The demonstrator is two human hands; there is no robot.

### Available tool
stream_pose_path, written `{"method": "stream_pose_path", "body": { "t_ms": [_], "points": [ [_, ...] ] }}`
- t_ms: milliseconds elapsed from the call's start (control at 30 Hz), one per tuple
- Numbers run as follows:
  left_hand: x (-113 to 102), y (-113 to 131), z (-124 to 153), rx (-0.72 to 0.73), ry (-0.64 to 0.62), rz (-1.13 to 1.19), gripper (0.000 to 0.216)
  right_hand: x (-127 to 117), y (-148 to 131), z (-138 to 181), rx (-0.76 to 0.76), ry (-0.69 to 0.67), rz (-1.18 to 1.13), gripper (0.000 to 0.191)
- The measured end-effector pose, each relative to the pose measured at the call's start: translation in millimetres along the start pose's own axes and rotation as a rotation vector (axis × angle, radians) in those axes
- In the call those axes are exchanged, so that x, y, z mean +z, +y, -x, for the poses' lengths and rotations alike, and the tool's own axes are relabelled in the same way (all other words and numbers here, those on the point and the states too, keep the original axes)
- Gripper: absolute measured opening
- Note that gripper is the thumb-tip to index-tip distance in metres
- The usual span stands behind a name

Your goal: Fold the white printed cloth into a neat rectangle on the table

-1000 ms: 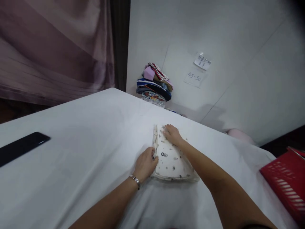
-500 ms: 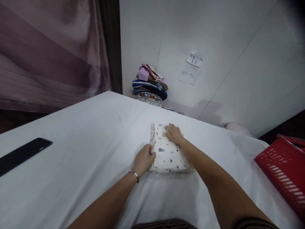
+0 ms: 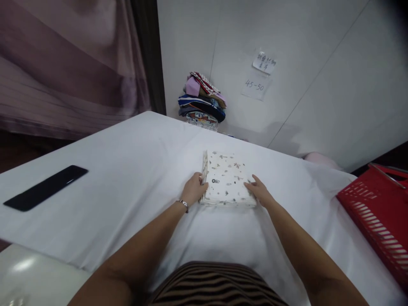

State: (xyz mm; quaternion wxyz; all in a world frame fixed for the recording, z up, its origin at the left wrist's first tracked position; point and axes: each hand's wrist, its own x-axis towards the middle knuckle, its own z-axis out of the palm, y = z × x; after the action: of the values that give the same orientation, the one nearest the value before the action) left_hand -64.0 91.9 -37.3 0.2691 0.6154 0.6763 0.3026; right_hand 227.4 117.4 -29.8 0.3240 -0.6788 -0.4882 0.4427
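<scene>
A folded white cloth [image 3: 227, 176] with small printed motifs lies flat in a squarish stack, its layers showing along the left and near edges. At its left edge is my left hand [image 3: 194, 188], a bracelet on the wrist, thumb over the top and fingers closed on the side. My right hand [image 3: 260, 190] grips the opposite edge near the close corner; the thumb rests on top, and some fingertips are hidden.
A white-covered table [image 3: 127, 170] bears the cloth and a long black flat object [image 3: 46, 188] on the left. At right stands a red basket [image 3: 376, 212]. Beyond the far edge, a pile of folded clothes [image 3: 202, 102] stands by the wall [image 3: 302, 51]. A pink curtain [image 3: 70, 63] hangs left.
My right hand has slid from the top of the cloth to its right edge. My left hand stays at the left edge. The view has tipped downward, showing my striped top.
</scene>
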Motion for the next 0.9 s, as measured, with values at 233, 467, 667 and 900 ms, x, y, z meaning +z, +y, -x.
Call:
{"method": "stream_pose_path", "body": {
  "t_ms": [233,467,667,900],
  "points": [
    [-10.8,13.9,-22.7,-0.187,-0.191,0.02,0.066,-5.1,-2.4,12.6,0.081,-0.109,-0.112,0.091],
    [-0.5,29.7,-28.4,-0.244,-0.195,0.06,0.071,-11.0,10.7,8.7,0.028,-0.024,-0.15,0.081],
    [14.8,39.8,-37.1,-0.153,-0.25,0.161,0.075,-17.9,30.0,40.3,0.057,0.099,-0.266,0.077],
    [6.0,30.6,-30.7,-0.165,-0.277,0.301,0.057,-35.4,28.1,70.7,-0.238,0.215,0.393,0.06]
  ]
}}
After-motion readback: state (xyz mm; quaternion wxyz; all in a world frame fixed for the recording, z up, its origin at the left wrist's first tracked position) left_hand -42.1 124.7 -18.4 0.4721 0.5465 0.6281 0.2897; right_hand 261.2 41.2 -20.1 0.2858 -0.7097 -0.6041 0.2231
